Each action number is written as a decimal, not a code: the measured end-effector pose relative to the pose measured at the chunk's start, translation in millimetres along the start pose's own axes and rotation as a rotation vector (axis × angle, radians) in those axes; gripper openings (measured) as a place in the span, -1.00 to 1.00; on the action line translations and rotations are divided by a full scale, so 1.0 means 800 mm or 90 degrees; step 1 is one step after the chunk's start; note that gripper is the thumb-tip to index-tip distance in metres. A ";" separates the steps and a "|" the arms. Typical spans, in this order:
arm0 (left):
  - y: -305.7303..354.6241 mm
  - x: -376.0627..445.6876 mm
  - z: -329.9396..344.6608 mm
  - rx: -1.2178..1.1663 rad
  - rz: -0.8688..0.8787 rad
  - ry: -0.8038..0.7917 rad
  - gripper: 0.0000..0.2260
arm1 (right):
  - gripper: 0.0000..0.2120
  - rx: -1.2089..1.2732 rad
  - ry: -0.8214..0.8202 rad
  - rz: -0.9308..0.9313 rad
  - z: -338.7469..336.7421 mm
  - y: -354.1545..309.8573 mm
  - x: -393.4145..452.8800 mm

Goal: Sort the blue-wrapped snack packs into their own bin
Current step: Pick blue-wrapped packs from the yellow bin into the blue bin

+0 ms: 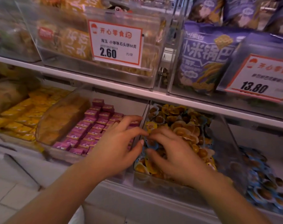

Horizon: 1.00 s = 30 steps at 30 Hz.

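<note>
Both hands (121, 147) (174, 156) in mixed bin (153, 183), blue-edged snack pack (151, 143) among yellow ones (151, 126)

left price tag (115, 43) reads 2.60; right price tag (258, 78) reads 13.80.

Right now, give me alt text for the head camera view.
Both hands dig into a clear plastic bin of mixed yellow- and blue-wrapped snack packs, left hand beside right hand. The clear bin of blue-wrapped packs sits to the right, small purple boxes to the left.
</note>
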<state>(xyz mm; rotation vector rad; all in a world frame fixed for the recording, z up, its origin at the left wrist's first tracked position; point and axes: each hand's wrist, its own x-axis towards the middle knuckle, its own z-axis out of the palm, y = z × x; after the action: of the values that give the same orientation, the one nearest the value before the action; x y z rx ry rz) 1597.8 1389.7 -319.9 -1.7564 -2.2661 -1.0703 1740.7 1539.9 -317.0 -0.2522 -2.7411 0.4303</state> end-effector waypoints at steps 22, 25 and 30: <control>0.003 0.002 0.004 -0.034 -0.019 0.017 -0.70 | -0.63 -0.110 -0.080 0.097 0.029 0.009 0.011; 0.011 0.006 0.005 -0.036 -0.007 0.049 -0.73 | -0.64 -0.044 -0.065 0.173 -0.002 0.025 0.010; 0.044 0.018 0.021 -0.076 0.063 0.154 -0.82 | -0.84 0.239 0.088 0.323 -0.057 0.041 -0.001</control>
<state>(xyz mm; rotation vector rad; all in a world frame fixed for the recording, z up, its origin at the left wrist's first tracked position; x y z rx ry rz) 1629.5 1414.3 -309.1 -1.6562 -1.9917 -1.3405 1762.3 1582.2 -287.3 -0.8438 -2.3778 1.0015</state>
